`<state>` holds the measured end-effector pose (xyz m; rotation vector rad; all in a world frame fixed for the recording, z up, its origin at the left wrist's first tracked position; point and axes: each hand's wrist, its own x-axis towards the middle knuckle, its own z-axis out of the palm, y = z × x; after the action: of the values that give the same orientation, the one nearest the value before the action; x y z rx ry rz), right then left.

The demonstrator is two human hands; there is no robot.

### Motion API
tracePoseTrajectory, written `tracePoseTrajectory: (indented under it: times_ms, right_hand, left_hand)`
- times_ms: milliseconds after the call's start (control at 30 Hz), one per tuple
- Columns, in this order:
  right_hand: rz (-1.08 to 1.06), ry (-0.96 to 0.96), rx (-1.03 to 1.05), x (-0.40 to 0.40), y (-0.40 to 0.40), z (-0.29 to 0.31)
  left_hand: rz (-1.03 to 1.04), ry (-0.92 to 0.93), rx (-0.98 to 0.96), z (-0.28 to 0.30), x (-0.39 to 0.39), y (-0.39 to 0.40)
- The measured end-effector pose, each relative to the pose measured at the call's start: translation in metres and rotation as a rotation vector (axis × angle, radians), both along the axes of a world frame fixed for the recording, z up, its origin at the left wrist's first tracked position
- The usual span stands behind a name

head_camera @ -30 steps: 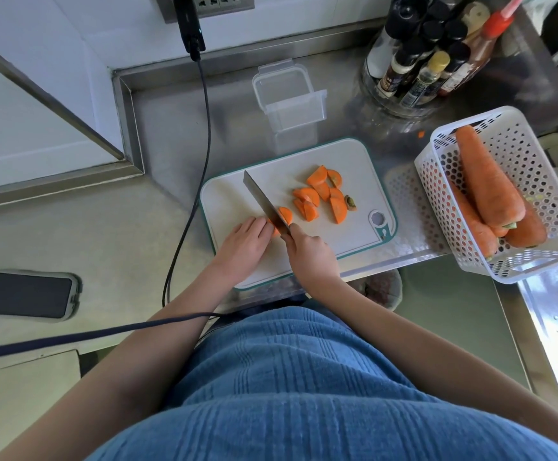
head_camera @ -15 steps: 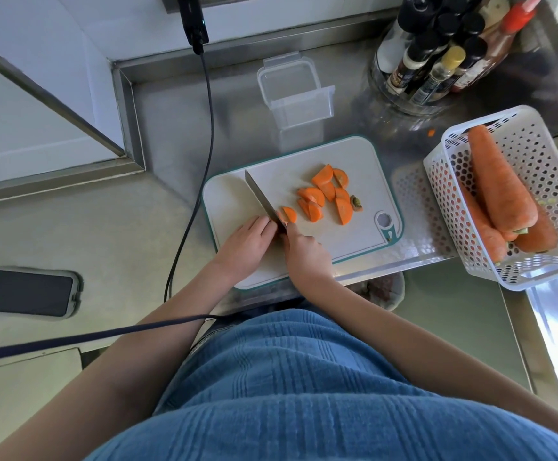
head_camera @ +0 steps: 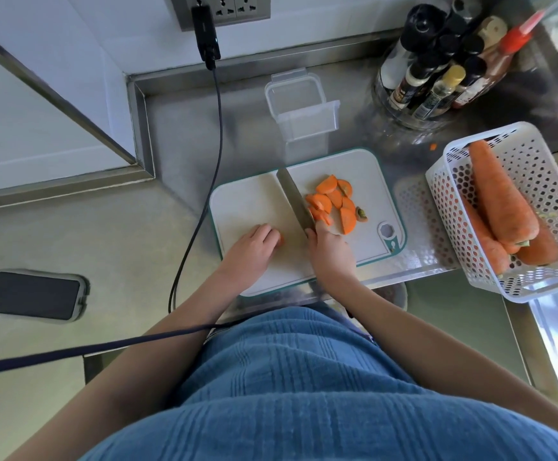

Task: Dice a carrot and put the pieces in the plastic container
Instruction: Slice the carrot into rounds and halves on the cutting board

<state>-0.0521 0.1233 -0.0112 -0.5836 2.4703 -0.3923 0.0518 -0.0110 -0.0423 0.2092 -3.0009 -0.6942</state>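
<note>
Several cut carrot pieces [head_camera: 334,199] lie in a heap on the white cutting board [head_camera: 251,201], right of centre. My right hand [head_camera: 330,252] grips the knife [head_camera: 295,202], whose blade lies against the left side of the heap. My left hand [head_camera: 251,251] rests on the board to the left, fingers curled over a small carrot piece [head_camera: 281,240] that barely shows. The clear plastic container [head_camera: 299,108] stands behind the board and holds nothing.
A white perforated basket [head_camera: 537,168] with whole carrots sits at the right. Bottles in a round holder [head_camera: 437,68] stand at the back right. A black cable [head_camera: 204,168] hangs left of the board. A phone [head_camera: 34,296] lies at the far left.
The knife has swung right, away from my left hand, and pushed the fresh slice against the heap. My left hand stays over the last small piece.
</note>
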Motion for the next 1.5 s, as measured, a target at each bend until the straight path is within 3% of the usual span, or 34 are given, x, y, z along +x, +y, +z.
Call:
tracePoseTrajectory:
  times_ms: [367, 933, 1133, 1500]
  right_hand:
    - [0.06, -0.082, -0.12, 0.022, -0.01, 0.017]
    - [0.08, -0.075, -0.093, 0.029, -0.013, 0.007]
    - [0.169, -0.049, 0.039, 0.03, -0.02, -0.004]
    - [0.188, 0.04, 0.057, 0.023, -0.01, -0.001]
  left_hand:
    - [-0.083, 0.112, -0.159, -0.003, 0.005, -0.005]
    - [-0.129, 0.033, -0.093, -0.004, -0.001, -0.01]
    - [-0.095, 0.005, -0.064, -0.001, 0.001, -0.008]
    - [0.025, -0.013, -0.021, -0.004, 0.003, -0.002]
